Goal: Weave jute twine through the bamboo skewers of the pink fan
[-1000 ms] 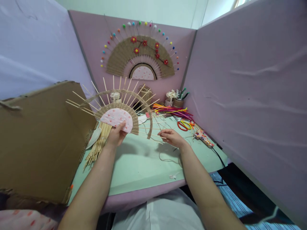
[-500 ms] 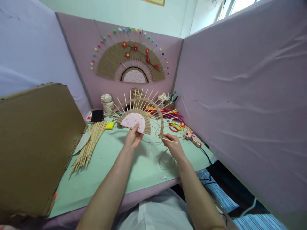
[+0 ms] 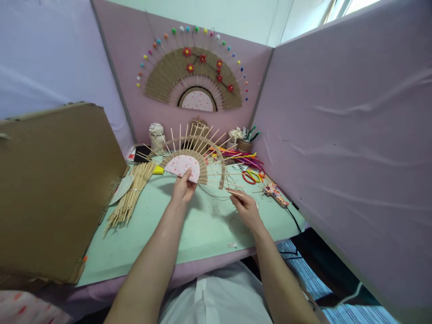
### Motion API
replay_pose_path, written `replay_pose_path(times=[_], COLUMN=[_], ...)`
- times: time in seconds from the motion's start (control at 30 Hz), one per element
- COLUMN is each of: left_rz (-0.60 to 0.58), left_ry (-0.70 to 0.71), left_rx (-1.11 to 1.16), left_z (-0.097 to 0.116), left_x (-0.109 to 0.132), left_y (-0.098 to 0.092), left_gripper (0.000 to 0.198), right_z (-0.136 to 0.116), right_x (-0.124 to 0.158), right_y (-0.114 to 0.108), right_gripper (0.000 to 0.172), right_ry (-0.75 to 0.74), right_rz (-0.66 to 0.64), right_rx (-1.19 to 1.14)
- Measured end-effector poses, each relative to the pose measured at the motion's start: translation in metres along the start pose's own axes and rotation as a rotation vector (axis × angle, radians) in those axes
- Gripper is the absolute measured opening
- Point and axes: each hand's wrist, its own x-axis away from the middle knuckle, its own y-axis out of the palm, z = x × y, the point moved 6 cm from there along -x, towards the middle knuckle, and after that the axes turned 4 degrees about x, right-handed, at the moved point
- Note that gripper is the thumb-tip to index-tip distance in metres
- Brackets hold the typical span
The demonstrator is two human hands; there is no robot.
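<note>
A half-made fan point(image 3: 203, 168) of thin wooden sticks and woven brown twine is held up over the table, its sticks spread outward. My left hand point(image 3: 184, 188) grips it at the lower edge, thumb on the white half-circle point(image 3: 184, 165) with pink spots. Beside the fan's lower right end, my right hand point(image 3: 245, 208) is closed in a pinch on thin twine, close to the lowest stick. Loose twine point(image 3: 216, 196) trails below the fan and around the right hand. A woven twine arc point(image 3: 222, 164) crosses the sticks farther out.
A finished fan point(image 3: 158, 81) with red flowers hangs on the back panel. Bundled sticks point(image 3: 130, 198) lie left, near a cardboard sheet point(image 3: 60, 193). Scissors point(image 3: 251, 177), pipe cleaners point(image 3: 245, 157) and a glue gun point(image 3: 276, 194) lie right. A jar point(image 3: 157, 137) stands behind.
The view has shifted, so the back panel sits higher and farther right. My right fingers have moved slightly away from the end of the woven arc. My left hand keeps its hold.
</note>
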Motion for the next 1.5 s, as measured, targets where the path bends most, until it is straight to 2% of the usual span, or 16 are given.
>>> replay_pose_path(times=[0.23,0.37,0.6,0.8,1.03,1.2,1.5], left_rz=[-0.015,-0.023,-0.038,-0.05,-0.09,-0.122,-0.079], left_ry=[0.066,0.103,0.149,0.205,0.225,0.22,0.154], left_rx=[-0.063,-0.141,-0.189,-0.232,-0.15,-0.122,-0.053], left_z=[0.008,0.01,0.014,0.016,0.01,0.006,0.005], left_x=[-0.001,-0.002,-0.002,0.001,0.004,0.006,0.009], left_y=[0.001,0.001,0.001,0.004,0.007,0.01,0.011], left_gripper=[0.023,0.024,0.028,0.033,0.033,0.032,0.029], right_z=[0.006,0.001,-0.011,-0.024,-0.025,-0.026,-0.009], right_x=[0.003,0.004,0.005,0.006,0.01,0.014,0.019], right_y=[-0.009,-0.014,-0.019,-0.023,0.001,0.019,0.009], right_gripper=[0.03,0.03,0.027,0.031,0.024,0.023,0.021], right_ry=[-0.025,-0.059,-0.1,-0.119,-0.042,0.0,0.101], right_rz=[-0.02,-0.072,-0.097,-0.053,0.151,0.122,0.171], right_rx=[0.077,0.15,0.419,0.534,0.279,0.097,-0.001])
